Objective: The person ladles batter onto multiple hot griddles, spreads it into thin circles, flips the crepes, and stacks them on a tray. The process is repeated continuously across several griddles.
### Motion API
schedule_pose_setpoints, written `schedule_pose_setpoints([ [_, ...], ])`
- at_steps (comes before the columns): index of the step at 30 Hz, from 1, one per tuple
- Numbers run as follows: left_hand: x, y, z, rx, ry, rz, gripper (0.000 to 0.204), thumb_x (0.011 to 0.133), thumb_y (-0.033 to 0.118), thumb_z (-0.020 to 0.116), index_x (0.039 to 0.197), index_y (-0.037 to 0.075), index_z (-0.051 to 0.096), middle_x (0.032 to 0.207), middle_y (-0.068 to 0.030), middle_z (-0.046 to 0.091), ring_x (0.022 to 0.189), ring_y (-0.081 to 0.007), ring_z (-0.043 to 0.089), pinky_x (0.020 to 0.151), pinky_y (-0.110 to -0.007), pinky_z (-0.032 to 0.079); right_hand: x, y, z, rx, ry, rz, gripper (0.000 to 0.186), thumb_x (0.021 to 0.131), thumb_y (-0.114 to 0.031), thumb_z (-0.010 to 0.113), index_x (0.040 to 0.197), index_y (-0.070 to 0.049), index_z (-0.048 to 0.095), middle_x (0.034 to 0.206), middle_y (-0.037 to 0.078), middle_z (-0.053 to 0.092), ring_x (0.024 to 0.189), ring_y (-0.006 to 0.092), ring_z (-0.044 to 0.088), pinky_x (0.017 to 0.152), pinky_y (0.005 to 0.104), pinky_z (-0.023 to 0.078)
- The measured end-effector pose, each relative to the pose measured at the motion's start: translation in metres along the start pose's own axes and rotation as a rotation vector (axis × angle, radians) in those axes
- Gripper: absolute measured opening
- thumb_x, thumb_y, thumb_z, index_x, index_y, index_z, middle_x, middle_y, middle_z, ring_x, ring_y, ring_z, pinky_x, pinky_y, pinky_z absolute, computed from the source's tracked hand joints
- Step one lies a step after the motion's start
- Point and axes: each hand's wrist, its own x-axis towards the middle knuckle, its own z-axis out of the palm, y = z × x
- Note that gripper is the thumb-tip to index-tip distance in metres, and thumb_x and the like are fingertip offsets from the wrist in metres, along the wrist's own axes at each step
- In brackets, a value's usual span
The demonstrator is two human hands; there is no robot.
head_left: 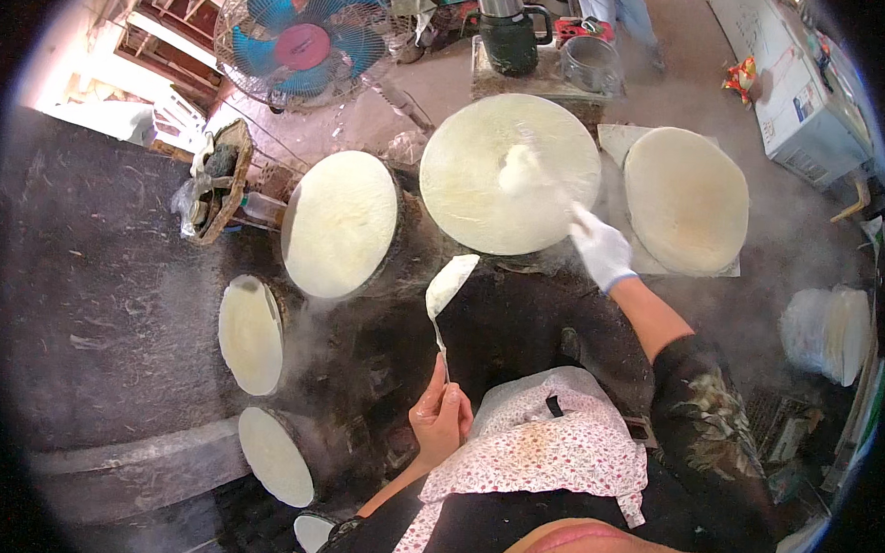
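In front of me, thin pale batter covers a large round griddle [464, 204]. My right hand [600, 247], in a white glove, closes on a batter-coated spreader [524, 172] that touches the batter near the griddle's middle; motion and steam blur its shape. My left hand [442, 415], bare, grips the thin handle of a ladle [449, 285]. The ladle's bowl, coated in white batter, hangs just short of the griddle's near edge. Left of the griddle is a round pancake [339, 224] on another hot plate. To its right, a round pancake [687, 199] lies on a pale board.
More pancakes [251, 336] curve down the left side on a dark counter [120, 294]. A wicker basket [233, 177] stands beyond them. Farther back are a fan [302, 45], a dark thermos jug [510, 40] and a clear container [588, 64]. A plastic-wrapped stack [830, 334] sits far right.
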Motion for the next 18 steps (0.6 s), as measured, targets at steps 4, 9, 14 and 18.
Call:
schedule_pose_setpoints([
  [4,0.001,0.002,-0.018,0.04,0.009,0.013,0.054,0.108,0.002,0.048,0.161,0.004,0.039,0.066,-0.001,0.057,0.047,-0.0039,0.044,0.043,-0.021,0.038,-0.051,-0.008,-0.002,0.227,0.148,0.015,0.044,0.102,-0.027,0.06,0.146,-0.024,0.062,0.144,0.012,0.064,0.134,0.0275,0.061,0.11,0.0372,0.049],
  [9,0.005,0.0,-0.027,0.017,-0.008,-0.028,0.054,0.109,0.003,0.047,0.161,0.004,0.038,0.064,-0.0013,0.056,0.045,-0.0053,0.043,0.041,-0.022,0.036,-0.044,-0.018,0.015,0.124,-0.015,-0.046,0.048,0.099,-0.042,0.063,0.141,-0.02,0.066,0.128,0.02,0.07,0.12,0.039,0.066,0.103,0.0435,0.051],
  [14,0.008,-0.007,-0.035,-0.018,0.007,-0.033,0.054,0.108,0.002,0.047,0.161,0.004,0.039,0.065,-0.0011,0.056,0.046,-0.0051,0.044,0.042,-0.021,0.037,-0.02,-0.001,0.016,0.058,0.146,-0.151,0.049,0.101,-0.046,0.059,0.138,-0.017,0.067,0.121,0.022,0.072,0.112,0.043,0.068,0.096,0.0488,0.053],
  [18,0.015,0.007,-0.04,0.021,0.04,-0.143,0.054,0.109,0.007,0.047,0.162,0.005,0.039,0.065,-0.0002,0.056,0.047,-0.0045,0.046,0.042,-0.021,0.038,-0.018,-0.001,0.004,-0.092,-0.048,-0.133,0.045,0.101,-0.045,0.058,0.139,-0.024,0.067,0.115,0.02,0.073,0.102,0.0413,0.071,0.092,0.05,0.055],
])
